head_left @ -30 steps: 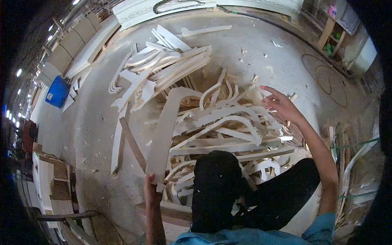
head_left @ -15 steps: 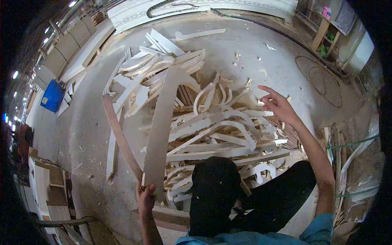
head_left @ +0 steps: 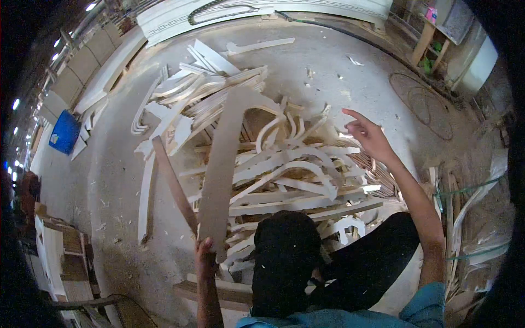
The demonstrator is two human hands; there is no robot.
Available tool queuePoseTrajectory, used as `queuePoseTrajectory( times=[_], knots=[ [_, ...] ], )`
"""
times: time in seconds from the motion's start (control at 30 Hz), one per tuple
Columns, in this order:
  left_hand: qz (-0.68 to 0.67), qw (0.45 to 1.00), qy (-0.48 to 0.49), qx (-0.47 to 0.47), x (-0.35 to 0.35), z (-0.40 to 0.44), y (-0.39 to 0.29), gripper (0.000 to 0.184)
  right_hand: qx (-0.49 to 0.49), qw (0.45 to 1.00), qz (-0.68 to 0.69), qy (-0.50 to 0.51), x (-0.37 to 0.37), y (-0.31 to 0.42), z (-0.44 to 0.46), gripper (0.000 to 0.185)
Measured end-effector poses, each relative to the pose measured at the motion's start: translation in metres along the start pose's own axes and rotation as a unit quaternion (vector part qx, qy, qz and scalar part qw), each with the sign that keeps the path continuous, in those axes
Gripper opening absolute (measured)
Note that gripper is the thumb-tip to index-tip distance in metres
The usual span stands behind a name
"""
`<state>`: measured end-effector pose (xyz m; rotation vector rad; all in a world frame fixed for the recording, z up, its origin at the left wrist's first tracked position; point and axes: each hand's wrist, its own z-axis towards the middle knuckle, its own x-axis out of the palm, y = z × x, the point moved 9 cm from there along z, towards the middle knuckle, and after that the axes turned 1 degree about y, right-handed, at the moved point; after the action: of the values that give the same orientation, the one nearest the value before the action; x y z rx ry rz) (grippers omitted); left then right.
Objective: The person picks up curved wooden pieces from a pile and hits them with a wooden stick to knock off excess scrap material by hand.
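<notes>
My left hand (head_left: 206, 261) is closed at the lower ends of two wooden pieces that fan apart upward. One is a thin reddish-brown wooden strip (head_left: 174, 183), slanting up to the left. The other is a broad, flat pale board (head_left: 223, 158) with a hooked top, standing steeply over the scrap pile. My right hand (head_left: 367, 134) is raised above the pile's right side, index finger stretched out and other fingers loosely bent, holding nothing. Between and beyond the hands lie curved and straight wooden offcuts (head_left: 295, 158) in a heap.
More offcuts (head_left: 202, 82) lie farther back on the dusty floor (head_left: 117, 180). A blue container (head_left: 64, 132) stands at left, and stacked wooden parts (head_left: 57, 246) at lower left. A hose (head_left: 350, 34) runs along the back right. Strapped strips (head_left: 454, 218) lie at right.
My left hand has moved to the right, and the strip and the hooked board have shifted right with it. My right hand stays raised in nearly the same pose. The view has turned slightly.
</notes>
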<state>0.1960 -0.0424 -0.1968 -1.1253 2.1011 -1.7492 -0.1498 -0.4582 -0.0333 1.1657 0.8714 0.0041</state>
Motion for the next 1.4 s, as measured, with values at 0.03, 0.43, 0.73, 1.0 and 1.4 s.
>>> queuePoseTrajectory(
  times=[0.03, 0.43, 0.73, 1.0, 1.4],
  knots=[
    [-0.009, 1.000, 0.002, 0.002, -0.007, -0.003, 0.002, 0.064, -0.042, 0.998, -0.037, -0.028, -0.006, 0.007, -0.001, 0.045],
    [-0.017, 0.994, 0.073, -0.078, -0.096, -0.039, -0.004, 0.081, -0.114, 0.964, -0.114, -0.210, -0.047, 0.013, 0.029, 0.050],
    [0.013, 0.991, 0.070, -0.114, -0.091, -0.061, -0.007, 0.073, 0.053, 0.981, -0.123, -0.139, -0.055, -0.069, 0.047, 0.068],
    [0.144, 0.986, 0.054, -0.071, -0.059, -0.038, -0.084, 0.066, 0.188, 0.967, 0.012, -0.169, -0.054, -0.139, 0.027, 0.078],
    [0.188, 0.969, 0.092, 0.129, -0.060, 0.116, -0.091, 0.021, 0.050, 0.940, -0.104, -0.322, -0.048, 0.010, 0.000, 0.038]
  ],
)
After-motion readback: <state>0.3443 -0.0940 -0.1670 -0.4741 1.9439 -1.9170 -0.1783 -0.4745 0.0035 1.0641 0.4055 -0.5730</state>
